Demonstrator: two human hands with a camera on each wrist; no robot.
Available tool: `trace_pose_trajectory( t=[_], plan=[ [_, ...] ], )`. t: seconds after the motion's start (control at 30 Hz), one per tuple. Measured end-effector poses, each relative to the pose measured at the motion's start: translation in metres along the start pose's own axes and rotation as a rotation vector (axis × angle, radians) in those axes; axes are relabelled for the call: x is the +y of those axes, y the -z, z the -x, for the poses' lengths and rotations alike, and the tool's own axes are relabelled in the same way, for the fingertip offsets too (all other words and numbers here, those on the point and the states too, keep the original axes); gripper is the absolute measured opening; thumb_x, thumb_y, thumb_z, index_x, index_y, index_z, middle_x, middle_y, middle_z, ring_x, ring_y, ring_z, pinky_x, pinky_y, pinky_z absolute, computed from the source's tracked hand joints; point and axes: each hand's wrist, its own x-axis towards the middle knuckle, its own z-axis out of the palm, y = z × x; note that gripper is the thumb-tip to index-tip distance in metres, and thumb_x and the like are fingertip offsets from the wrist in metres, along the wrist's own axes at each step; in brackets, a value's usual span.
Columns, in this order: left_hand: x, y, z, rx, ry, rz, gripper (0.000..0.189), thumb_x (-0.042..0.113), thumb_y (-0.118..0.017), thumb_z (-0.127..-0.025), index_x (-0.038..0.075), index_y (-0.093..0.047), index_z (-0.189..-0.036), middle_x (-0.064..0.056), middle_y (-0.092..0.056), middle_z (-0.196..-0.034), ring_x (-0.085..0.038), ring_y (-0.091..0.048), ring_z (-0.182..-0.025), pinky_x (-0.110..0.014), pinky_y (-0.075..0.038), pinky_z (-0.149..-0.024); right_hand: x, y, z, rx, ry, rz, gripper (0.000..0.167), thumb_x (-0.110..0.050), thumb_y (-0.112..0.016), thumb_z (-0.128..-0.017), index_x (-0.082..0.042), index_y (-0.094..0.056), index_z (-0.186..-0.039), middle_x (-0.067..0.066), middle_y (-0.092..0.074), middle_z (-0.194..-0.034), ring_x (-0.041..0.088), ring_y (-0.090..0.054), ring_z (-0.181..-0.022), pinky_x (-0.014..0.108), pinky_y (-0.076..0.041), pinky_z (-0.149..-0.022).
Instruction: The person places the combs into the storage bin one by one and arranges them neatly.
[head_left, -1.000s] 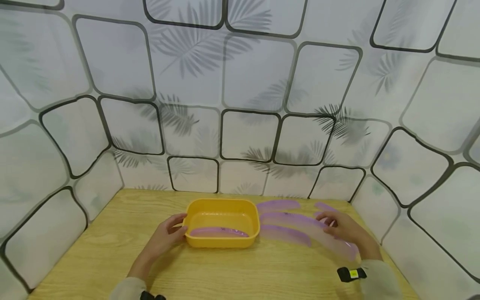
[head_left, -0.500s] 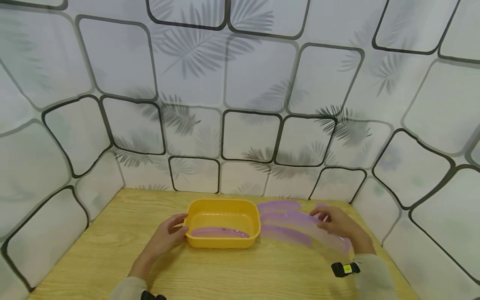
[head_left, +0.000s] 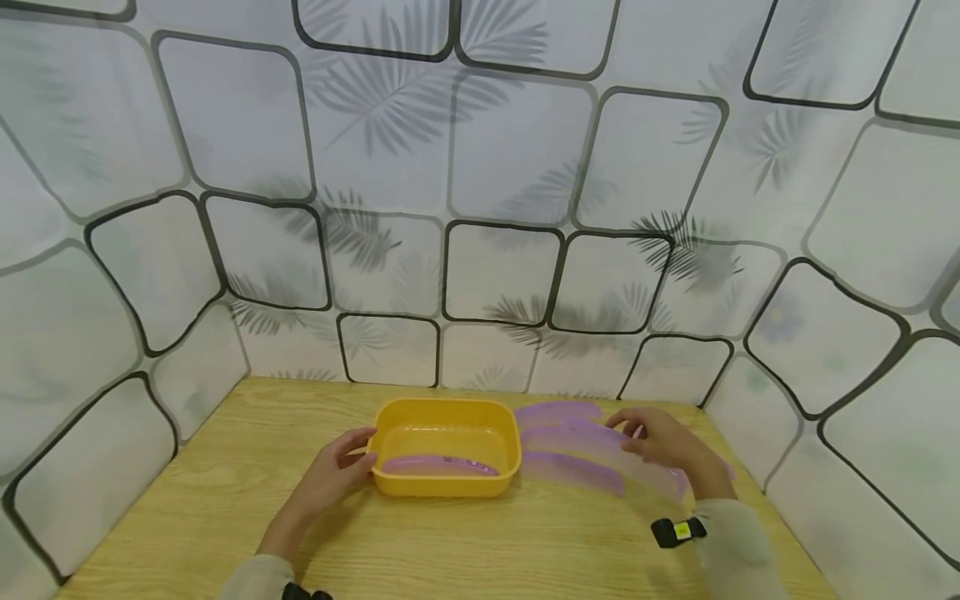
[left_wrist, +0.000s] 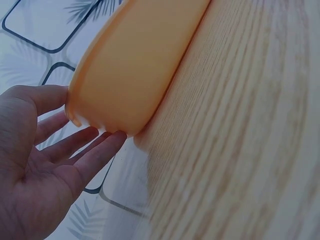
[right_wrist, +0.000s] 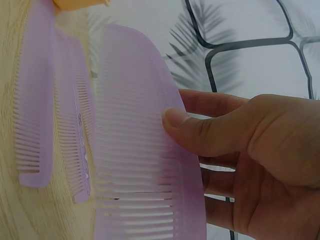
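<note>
My right hand (head_left: 660,439) pinches a translucent purple comb (right_wrist: 187,175) by its spine, thumb on the near face and fingers behind. The teeth point away from the palm in the right wrist view. Below and left of it, more purple combs (right_wrist: 36,115) lie on the table. My left hand (head_left: 333,468) touches the left end of a yellow plastic container (head_left: 446,486), fingertips and thumb spread along its wall, fingers fairly straight (left_wrist: 107,155). One purple comb (head_left: 435,465) lies inside the container along its near wall.
Purple combs (head_left: 558,410) (head_left: 577,473) lie right of the container, and part of another purple piece (head_left: 727,469) shows behind my right wrist. A patterned curtain-like wall (head_left: 498,271) encloses the wooden table (head_left: 442,546) at the back and sides.
My right hand has moved left, carrying the comb closer to the container. The purple piece at the right has come into view behind the wrist. My left hand and the container have stayed put.
</note>
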Motion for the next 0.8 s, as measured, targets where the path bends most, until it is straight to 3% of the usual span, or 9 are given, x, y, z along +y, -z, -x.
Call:
trace_pose_trajectory(
  t=[0.17,0.4,0.8],
  plan=[
    [0.001,0.0,0.001,-0.002,0.006,-0.002,0.054,0.014,-0.061,-0.105,-0.008,-0.042,-0.151,-0.038,-0.044,-0.151,-0.051,-0.057,-0.131,-0.034,-0.063,-0.092,-0.003,-0.002,-0.009,-0.012,-0.005,-0.004,0.026,0.0,-0.066,-0.096,0.0,-0.068,-0.122,0.012,-0.067,-0.096,0.008,-0.062,-0.07,0.024,-0.056,-0.056],
    [0.001,0.0,0.0,-0.007,0.0,0.007,0.054,0.013,-0.06,-0.105,-0.008,-0.041,-0.151,-0.038,-0.043,-0.151,-0.051,-0.056,-0.131,-0.034,-0.063,-0.091,-0.009,-0.006,-0.017,-0.017,0.016,-0.041,0.026,-0.001,-0.066,-0.097,0.001,-0.068,-0.123,0.024,-0.067,-0.102,0.019,-0.065,-0.07,0.025,-0.056,-0.057],
    [0.0,0.0,0.0,-0.005,0.021,0.013,0.054,0.015,-0.06,-0.105,-0.006,-0.042,-0.151,-0.037,-0.044,-0.152,-0.05,-0.056,-0.133,-0.034,-0.063,-0.092,-0.019,-0.01,-0.035,-0.031,0.023,-0.008,0.027,0.002,-0.064,-0.096,0.002,-0.067,-0.123,0.019,-0.068,-0.1,0.015,-0.063,-0.069,0.024,-0.055,-0.056]
  ],
)
